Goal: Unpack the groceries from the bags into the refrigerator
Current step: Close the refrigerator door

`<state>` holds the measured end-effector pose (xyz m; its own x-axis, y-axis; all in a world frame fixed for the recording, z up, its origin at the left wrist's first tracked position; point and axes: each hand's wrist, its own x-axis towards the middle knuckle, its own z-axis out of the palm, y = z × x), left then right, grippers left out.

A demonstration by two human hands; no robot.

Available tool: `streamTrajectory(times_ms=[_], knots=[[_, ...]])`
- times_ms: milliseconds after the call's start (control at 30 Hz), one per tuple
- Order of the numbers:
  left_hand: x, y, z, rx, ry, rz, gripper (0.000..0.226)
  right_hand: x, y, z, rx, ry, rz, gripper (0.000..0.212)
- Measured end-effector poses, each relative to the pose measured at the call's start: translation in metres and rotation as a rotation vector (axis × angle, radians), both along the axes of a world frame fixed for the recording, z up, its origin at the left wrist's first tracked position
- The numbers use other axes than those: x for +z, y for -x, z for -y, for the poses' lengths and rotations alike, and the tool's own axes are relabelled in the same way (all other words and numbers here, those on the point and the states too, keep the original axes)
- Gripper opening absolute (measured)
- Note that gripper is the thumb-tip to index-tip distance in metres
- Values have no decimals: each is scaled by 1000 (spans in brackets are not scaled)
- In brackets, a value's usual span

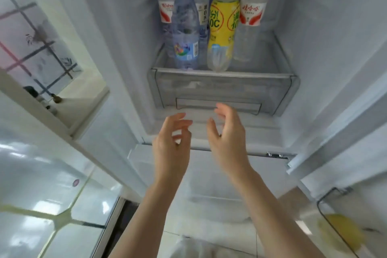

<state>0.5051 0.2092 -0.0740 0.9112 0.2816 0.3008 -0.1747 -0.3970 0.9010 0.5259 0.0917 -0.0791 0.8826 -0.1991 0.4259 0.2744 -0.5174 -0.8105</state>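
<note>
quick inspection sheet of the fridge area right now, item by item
surface: glass fridge shelf above a clear drawer, which is closed
job's things: five bottles stand upright on the shelf: yellow-capped bottle and blue-capped water bottle in front, three white-capped bottles behind, two of them with red and white labels
clutter: yellowish item in a wire-rimmed bag or basket at lower right, blurred
grippers: left hand and right hand both empty, fingers relaxed, below the drawer front
cables: nothing seen
surroundings: open fridge door at left, tiled floor
</note>
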Motion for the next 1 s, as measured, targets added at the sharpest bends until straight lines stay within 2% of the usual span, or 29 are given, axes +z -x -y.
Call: streamTrajectory(times_ms=[167,367,667,833,1000], knots=[[-30,62,-14,-16,-85,-75,32,-18,67,-1,68,19,-90,34],[-58,137,-37,-48,-111,-166,28,-31,149,-2,48,49,-197,33],[-79,260,-63,-187,-163,-252,24,-48,287,-4,-130,-12,-237,28],[-80,309,-49,-300,-236,-283,22,-45,355,16,-202,-103,-333,27],[-81,342,-11,-402,-328,-270,19,-42,403,52,-314,-109,-323,24]])
